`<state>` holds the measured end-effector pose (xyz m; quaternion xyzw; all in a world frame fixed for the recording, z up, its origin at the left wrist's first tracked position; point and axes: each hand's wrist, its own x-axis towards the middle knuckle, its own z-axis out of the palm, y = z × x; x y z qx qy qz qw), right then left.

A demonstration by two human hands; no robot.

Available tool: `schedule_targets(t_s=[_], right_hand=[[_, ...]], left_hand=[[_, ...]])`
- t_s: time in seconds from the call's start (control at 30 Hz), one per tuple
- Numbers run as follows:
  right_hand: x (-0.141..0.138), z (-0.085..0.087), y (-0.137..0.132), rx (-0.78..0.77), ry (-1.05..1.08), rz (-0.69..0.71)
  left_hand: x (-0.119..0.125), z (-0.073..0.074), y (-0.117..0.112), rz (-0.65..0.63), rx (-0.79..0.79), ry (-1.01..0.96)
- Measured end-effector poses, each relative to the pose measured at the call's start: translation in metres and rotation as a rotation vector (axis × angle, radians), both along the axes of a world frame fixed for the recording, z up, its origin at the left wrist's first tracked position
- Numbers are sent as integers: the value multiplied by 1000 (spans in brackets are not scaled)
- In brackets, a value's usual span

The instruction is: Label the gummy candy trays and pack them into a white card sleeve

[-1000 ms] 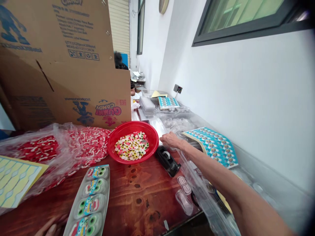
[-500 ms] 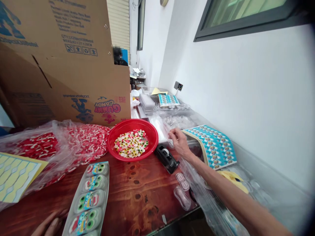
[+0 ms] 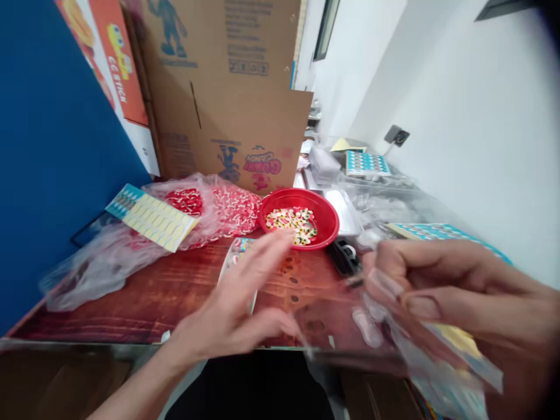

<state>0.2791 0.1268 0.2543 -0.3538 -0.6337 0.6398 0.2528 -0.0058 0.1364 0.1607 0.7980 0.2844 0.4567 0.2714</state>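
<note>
My right hand (image 3: 464,291) is raised close to the camera at the right, its thumb and fingers pinching a clear plastic bag (image 3: 324,324). The bag is thin, see-through and smeared by motion. Over the front of the table my left hand (image 3: 231,306) reaches toward the bag, thumb and fingers apart and holding nothing. Behind that hand, mostly covered by it, lies a long tray pack of candies (image 3: 242,245). A red bowl (image 3: 326,233) of eyeball-shaped candies stands beyond the fingertips.
A black tape dispenser (image 3: 343,256) sits right of the bowl, near clear plastic shells (image 3: 366,326). Sticker sheets (image 3: 153,219) rest on a bag of red and white candies (image 3: 231,204). A large cardboard box (image 3: 245,116) stands behind. Clear packaging (image 3: 380,204) lines the wall.
My right hand has come back from the packaging by the wall with the clear bag. My left hand has risen from beside the tray pack. The view has swung left.
</note>
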Motion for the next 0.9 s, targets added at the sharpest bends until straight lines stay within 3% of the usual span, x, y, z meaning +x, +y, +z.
schedule_targets(t_s=[0.07, 0.13, 0.27, 0.37, 0.47, 0.57, 0.7, 0.9], right_hand=[[-17, -6, 2, -169, 85, 98], [-32, -18, 7, -198, 111, 89], [-56, -64, 18, -112, 32, -81], [-84, -117, 27, -103, 79, -238], [-120, -170, 44, -187, 198, -454], [-152, -207, 70, -190, 233, -612], [-174, -238, 107, -52, 143, -786], [-181, -269, 147, 106, -79, -901]], left_hand=[[20, 11, -8, -137, 13, -37], [31, 5, -15, -121, -127, -165], [15, -36, -12, 103, -662, -411], [-14, -74, 4, 261, -868, -486], [-37, -103, 27, 377, -880, -423], [-45, -120, 55, 489, -848, -328], [-48, -134, 98, 546, -805, -225], [-57, -150, 155, 592, -697, 17]])
